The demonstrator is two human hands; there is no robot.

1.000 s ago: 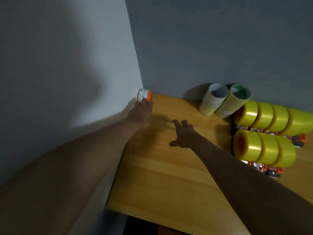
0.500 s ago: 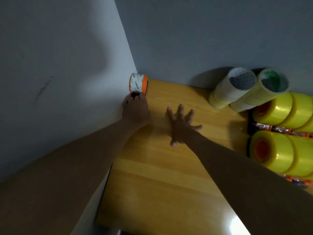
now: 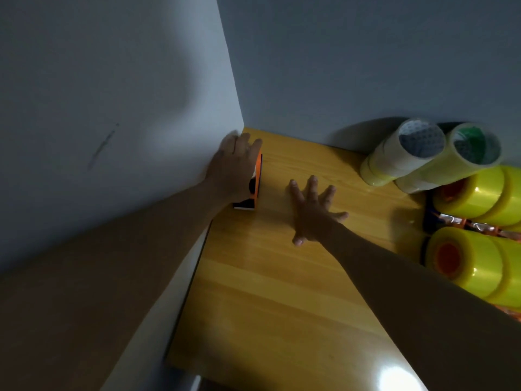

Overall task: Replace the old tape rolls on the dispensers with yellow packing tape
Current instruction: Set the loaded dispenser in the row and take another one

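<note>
Now dispenser (image 3: 255, 183) under left hand (image 3: 234, 167)

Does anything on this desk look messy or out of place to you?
Mildly. Two pale tape stacks lie tipped against the back wall instead of standing, leaning over the bright yellow rolls. One orange dispenser sits alone in the far-left corner under the left hand, apart from the rest. Nothing looks spilled or broken.
</note>
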